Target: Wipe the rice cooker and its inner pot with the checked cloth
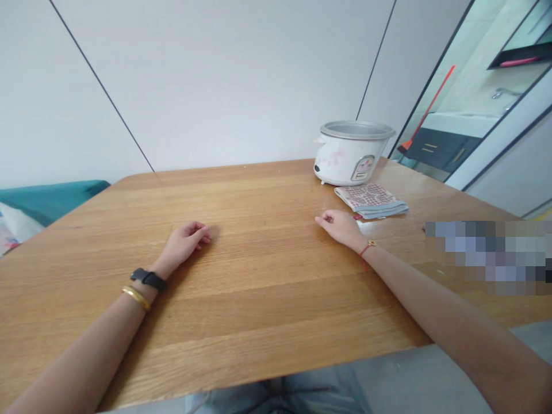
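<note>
My left hand point(184, 242) rests on the wooden table point(259, 287) left of the middle, fingers loosely curled inward with nothing in them. A black band and a gold bangle sit on that wrist. My right hand point(340, 226) lies on the table to the right, fingers loosely curled, holding nothing; a red string bracelet is on its wrist. Just beyond the right hand lies a folded patterned cloth point(371, 200). Behind the cloth stands a white rice cooker point(350, 153) without a lid.
A white wall runs behind the table. A teal seat point(47, 195) shows at the far left. A glass door at the right opens on a room with dark cabinets and a red-handled broom point(426, 112). A blurred patch point(487, 256) covers the table's right edge.
</note>
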A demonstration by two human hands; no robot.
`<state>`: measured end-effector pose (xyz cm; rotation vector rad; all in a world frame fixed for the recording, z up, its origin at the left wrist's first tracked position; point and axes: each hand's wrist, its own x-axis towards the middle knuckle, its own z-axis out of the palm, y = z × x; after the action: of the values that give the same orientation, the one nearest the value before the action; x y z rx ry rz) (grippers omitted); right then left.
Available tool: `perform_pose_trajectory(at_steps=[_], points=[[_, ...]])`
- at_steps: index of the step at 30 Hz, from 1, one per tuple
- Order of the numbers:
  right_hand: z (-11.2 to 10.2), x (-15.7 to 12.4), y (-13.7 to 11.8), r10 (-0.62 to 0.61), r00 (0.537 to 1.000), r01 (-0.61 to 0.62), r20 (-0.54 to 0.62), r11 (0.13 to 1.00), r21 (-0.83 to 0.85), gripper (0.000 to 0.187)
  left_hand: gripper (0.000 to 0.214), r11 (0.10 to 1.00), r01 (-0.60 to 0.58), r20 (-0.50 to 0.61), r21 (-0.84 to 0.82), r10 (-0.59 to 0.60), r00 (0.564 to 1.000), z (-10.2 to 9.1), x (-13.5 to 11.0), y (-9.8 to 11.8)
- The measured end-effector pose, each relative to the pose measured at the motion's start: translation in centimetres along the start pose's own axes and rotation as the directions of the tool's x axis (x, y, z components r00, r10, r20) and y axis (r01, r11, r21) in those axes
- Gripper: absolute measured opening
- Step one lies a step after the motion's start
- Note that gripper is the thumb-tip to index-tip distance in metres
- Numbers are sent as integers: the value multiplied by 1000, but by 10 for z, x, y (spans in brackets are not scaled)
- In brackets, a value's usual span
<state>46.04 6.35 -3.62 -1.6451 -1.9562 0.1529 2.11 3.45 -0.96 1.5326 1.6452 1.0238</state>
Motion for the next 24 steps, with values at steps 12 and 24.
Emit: perform_pose_trajectory(at_steps=[12, 24], points=[[0, 0, 0, -15, 1000, 15, 7, 1000, -5, 34, 43, 1000, 8, 5, -21, -8, 1000, 0, 1, 0], [0, -1, 2, -15, 1000, 15, 10, 1000, 3, 34, 42, 999, 6, 4, -36, -5, 1000, -1, 2, -3]])
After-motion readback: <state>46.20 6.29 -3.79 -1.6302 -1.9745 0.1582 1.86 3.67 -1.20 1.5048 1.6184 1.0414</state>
